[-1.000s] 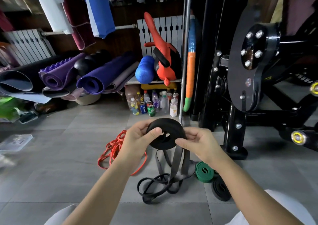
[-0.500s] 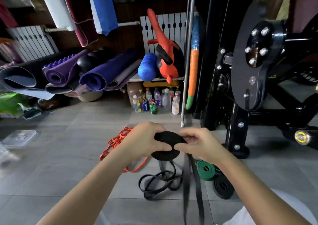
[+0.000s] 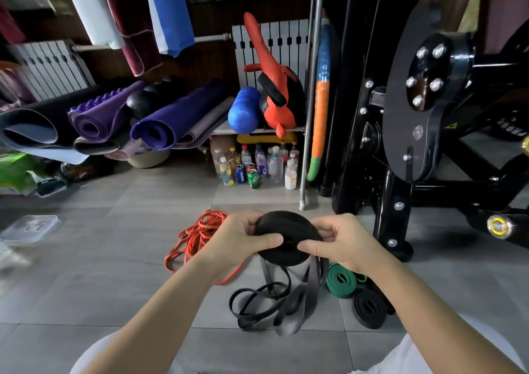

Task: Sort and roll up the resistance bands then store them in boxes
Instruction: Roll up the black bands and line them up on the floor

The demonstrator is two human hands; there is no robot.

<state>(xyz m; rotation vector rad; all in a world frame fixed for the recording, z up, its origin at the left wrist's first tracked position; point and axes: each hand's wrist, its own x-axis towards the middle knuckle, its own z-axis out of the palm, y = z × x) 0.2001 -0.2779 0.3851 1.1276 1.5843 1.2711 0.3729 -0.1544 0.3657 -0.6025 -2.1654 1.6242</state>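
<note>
Grey floor tiles (image 3: 120,259) carry loose orange bands (image 3: 197,236) left, a rolled green band (image 3: 340,280) and rolled black band (image 3: 367,307) right. Both hands, left hand (image 3: 237,240) and right hand (image 3: 343,243), pinch a black coil (image 3: 286,227) above them, its tail (image 3: 286,307) trailing down; a black machine frame (image 3: 400,173) stands close right.

Rolled purple mats (image 3: 160,121) lie stacked against a white radiator (image 3: 45,67). Beside them, a blue foam roller (image 3: 243,110) and a red bag (image 3: 274,98) sit on a low shelf (image 3: 223,128) above bottles and cans (image 3: 252,167). A black exercise machine (image 3: 415,116) stands on the grey tiled floor (image 3: 114,259) at right.
</note>
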